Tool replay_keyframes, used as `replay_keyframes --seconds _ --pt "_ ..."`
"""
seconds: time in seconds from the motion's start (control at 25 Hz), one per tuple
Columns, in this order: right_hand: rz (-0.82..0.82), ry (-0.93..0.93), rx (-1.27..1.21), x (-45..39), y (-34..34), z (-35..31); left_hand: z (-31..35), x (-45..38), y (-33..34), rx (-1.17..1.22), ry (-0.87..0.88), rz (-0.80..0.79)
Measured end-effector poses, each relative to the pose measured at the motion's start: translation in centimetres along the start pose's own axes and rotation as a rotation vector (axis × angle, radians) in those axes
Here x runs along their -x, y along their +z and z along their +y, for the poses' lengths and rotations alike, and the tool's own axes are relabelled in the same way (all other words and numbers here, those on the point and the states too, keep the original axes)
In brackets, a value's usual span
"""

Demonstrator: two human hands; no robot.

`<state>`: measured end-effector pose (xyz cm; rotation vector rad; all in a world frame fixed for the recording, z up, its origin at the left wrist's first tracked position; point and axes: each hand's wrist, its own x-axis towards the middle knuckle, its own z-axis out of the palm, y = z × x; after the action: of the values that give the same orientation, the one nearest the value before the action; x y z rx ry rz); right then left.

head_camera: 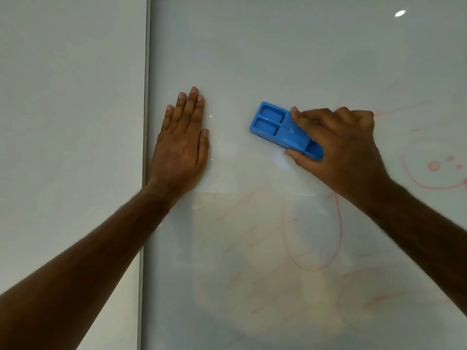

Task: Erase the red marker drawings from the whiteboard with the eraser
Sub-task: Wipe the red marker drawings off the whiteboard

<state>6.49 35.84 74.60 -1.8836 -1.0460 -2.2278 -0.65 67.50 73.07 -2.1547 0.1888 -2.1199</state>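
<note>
Left hand (182, 140) lies flat, fingers together; right hand (338, 145) curls in a closed grip.

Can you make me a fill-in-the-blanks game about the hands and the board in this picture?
1. The eraser is the colour ____.
2. The hand holding the eraser is the ____ hand.
3. The left hand lies ____ against the whiteboard, fingers together.
4. The marker drawings left on the board are the colour ____.

Missing words: blue; right; flat; red
</note>
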Motion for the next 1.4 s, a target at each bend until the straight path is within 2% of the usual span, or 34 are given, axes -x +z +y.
replay_keyframes --seconds 0.12,0.28,0.44,0.6,0.76,0.84,0.96,1.12,1.28,1.4 --pt "0.019 -0.012 -0.067 -0.7 1.3 -3.5 -0.2 0.0 -0.1 0.024 -0.004 0.004" --pt "0.01 -0.206 -0.098 3.7 1.8 -7.8 -0.5 0.2 -0.2 0.036 -0.001 -0.004" --pt "-0.019 -0.317 -0.034 6.9 0.4 -5.3 -0.3 0.1 -0.1 0.022 0.008 0.011" --pt "0.02 -0.183 0.033 4.9 -0.7 -1.0 -0.1 0.2 -0.2 0.026 0.003 0.01" --pt "0.044 -0.026 -0.054 1.9 0.2 -3.3 -0.2 0.2 -0.2 0.042 0.005 0.024" --pt "0.033 -0.063 -0.088 1.9 1.1 -6.2 -0.3 0.3 -0.3 0.047 0.006 0.024" --pt "0.002 -0.212 -0.11 4.3 1.7 -9.9 -0.5 0.3 -0.3 0.048 0.003 0.02" --pt "-0.028 -0.331 -0.074 6.7 0.8 -8.1 -0.5 0.5 -0.3 0.027 0.014 0.034" --pt "0.015 -0.206 0.002 5.1 -0.2 -3.3 -0.2 0.4 -0.1 0.013 0.012 0.055" --pt "0.053 -0.072 -0.019 3.3 0.2 -3.6 -0.2 0.4 -0.2 0.021 0.007 0.058"
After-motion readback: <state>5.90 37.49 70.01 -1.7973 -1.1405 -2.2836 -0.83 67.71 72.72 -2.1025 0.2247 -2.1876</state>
